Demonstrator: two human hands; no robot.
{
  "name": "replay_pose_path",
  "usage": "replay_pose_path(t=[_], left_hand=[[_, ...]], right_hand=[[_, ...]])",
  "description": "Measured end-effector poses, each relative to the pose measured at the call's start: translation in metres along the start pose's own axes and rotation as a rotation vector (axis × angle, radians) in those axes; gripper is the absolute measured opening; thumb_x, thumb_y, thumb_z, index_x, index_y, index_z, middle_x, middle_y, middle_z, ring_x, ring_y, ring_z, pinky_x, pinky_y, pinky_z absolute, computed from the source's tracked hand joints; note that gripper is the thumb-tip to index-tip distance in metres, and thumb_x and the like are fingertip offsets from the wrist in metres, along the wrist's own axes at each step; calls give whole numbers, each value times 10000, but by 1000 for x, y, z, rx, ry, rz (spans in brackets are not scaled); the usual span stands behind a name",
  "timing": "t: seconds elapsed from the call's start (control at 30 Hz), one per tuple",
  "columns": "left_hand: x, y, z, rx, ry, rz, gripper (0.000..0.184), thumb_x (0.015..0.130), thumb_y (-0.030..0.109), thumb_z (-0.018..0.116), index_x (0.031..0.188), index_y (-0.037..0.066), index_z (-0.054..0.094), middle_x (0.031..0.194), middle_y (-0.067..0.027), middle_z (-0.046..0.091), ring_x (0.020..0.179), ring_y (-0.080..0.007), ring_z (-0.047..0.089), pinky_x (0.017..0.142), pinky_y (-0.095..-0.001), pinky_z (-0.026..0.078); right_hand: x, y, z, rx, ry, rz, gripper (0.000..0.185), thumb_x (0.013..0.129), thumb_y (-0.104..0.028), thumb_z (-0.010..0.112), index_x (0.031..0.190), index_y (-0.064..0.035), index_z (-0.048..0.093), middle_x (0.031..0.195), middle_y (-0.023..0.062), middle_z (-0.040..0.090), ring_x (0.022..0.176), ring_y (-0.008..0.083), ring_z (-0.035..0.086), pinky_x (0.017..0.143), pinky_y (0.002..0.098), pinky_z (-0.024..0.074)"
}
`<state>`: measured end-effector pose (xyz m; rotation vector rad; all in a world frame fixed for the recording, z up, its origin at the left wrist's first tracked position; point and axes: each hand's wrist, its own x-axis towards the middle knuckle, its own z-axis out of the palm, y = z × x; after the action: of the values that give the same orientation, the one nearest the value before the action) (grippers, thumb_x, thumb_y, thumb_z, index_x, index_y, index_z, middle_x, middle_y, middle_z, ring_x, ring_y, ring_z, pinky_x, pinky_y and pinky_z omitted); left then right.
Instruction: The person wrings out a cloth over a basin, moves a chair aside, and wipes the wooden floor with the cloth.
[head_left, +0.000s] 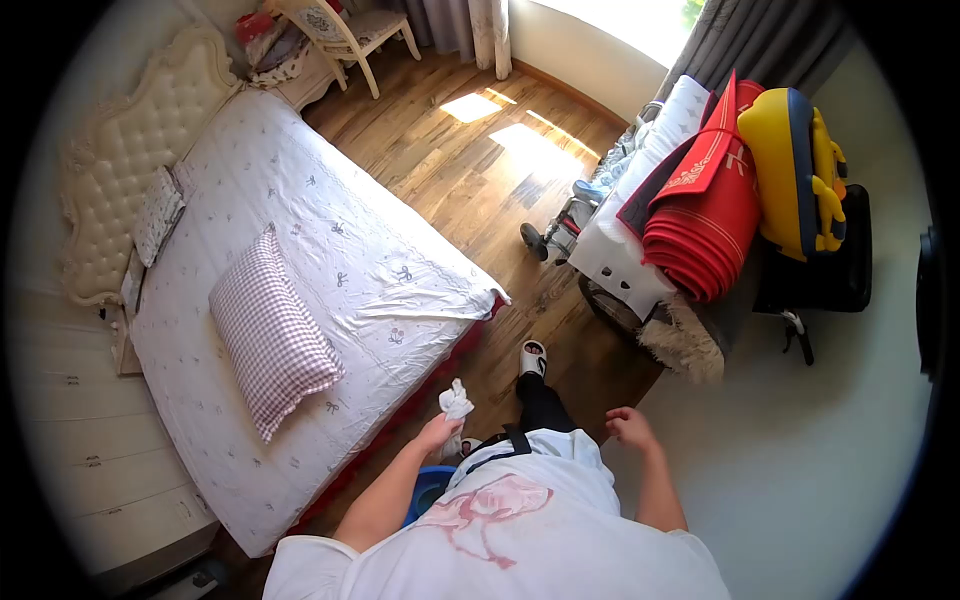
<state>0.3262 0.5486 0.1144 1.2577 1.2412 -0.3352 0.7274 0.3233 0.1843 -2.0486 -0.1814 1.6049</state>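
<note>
My left hand [437, 432] is closed around a crumpled white cloth [456, 402], which sticks up above the fingers and hangs down beside them. Below that hand, partly hidden by my arm and shirt, is a blue bucket [428, 490]. My right hand [628, 427] hangs in the air at my right side with its fingers curled. Whether anything is inside those fingers cannot be made out. The bed [400, 300] with its white sheet lies to the left of my left hand, and a checked pillow [272, 335] rests on it.
Wood flooring [450, 130] runs between the bed and the stacked items on the right. There, a red rolled mat [705, 220] leans by a yellow suitcase [785, 170]. A small wheel [535, 241] juts into the walkway. A chair [350, 35] stands at the back.
</note>
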Motion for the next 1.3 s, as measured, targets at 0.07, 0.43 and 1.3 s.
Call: replay_pose_path(t=[0.07, 0.43, 1.3], left_hand=[[16, 86, 5, -284, -19, -5, 394, 928, 283, 559, 1235, 40, 599, 1098, -50, 644, 991, -149, 577, 879, -311, 444], [-17, 400, -63, -778, -165, 372, 343, 1002, 216, 479, 1218, -38, 562, 1150, -139, 651, 1010, -226, 661, 892, -364, 535], [276, 645, -489, -1179, -70, 314, 314, 936, 76, 555, 1233, -17, 514, 1179, -137, 622, 1087, -249, 624, 926, -425, 530]], right_hand=[[-4, -47, 0, 48, -73, -125, 295, 911, -98, 571, 1200, -54, 603, 1029, 43, 663, 866, 123, 615, 754, 278, 503], [0, -291, 66, 40, 26, -859, 1031, 779, -300, 816, 1547, -125, 149, 1467, 176, 366, 1232, 304, 503, 991, 396, 450], [301, -713, 0, 1432, -86, -223, 304, 921, -277, 527, 1126, -63, 597, 949, 125, 664, 785, 219, 643, 794, 421, 544]])
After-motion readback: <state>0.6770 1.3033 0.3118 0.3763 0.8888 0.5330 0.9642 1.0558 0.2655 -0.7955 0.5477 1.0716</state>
